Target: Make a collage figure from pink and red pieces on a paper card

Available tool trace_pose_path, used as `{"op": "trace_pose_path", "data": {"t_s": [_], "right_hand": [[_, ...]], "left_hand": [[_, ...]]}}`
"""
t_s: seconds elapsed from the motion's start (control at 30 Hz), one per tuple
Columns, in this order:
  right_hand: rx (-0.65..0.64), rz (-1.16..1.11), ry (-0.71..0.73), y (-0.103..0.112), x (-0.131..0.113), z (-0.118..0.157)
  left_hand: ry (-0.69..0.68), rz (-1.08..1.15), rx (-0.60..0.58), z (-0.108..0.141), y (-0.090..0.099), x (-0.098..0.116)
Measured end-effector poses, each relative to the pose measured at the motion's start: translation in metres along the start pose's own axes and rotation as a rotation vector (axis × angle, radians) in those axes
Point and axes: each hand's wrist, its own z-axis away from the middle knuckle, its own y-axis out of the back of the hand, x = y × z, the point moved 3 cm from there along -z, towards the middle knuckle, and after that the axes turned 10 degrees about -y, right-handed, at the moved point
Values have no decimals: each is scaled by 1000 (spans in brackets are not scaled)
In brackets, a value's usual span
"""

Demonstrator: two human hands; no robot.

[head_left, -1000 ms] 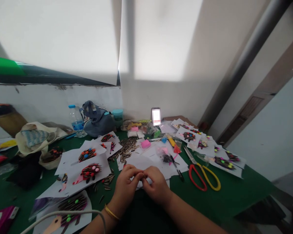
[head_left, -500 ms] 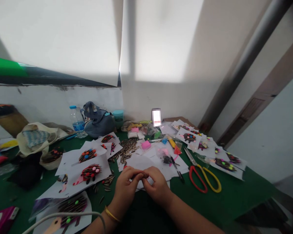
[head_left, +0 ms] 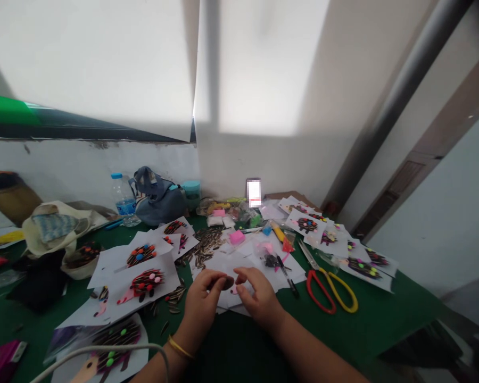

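In the head view, my left hand (head_left: 203, 298) pinches a small dark flattened piece (head_left: 227, 283) between thumb and fingers; it looks like soft clay. My right hand (head_left: 258, 298) is just to its right, thumb and forefinger apart with nothing seen between them. Beneath both hands lie white paper sheets (head_left: 219, 264). A small pink bit shows on the paper in the gap between the hands. On the sheets beyond are a pink block (head_left: 237, 237), a black lump in clear wrap (head_left: 271, 260) and a black pen (head_left: 287, 276).
Striped seeds (head_left: 207, 243) are heaped left of the sheets. Hedgehog pictures with seed spines and coloured balls lie left (head_left: 147, 283) and right (head_left: 307, 224). Scissors (head_left: 327, 290) with red and yellow handles rest at right. A bottle (head_left: 124, 205), a blue bag (head_left: 159, 199) and a phone stand behind.
My hands were together at the fingertips and have parted. The dark piece now shows in my left hand, and my right fingers have opened away from it.
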Motion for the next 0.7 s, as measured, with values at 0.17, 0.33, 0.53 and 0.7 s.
{"op": "trace_pose_path", "data": {"t_s": [0.17,0.33,0.53,0.7], "right_hand": [[98,110,-157,21,44,-11],[131,217,-227,39,76,-21],[59,344,-113,35,74,-20],[-58,503,-74,22,67,-13]], "left_hand": [[119,149,76,-1,-1,-8],[212,239,125,0,-4,-10],[300,281,170,1,-4,-14],[379,370,209,2,-6,-25]]}}
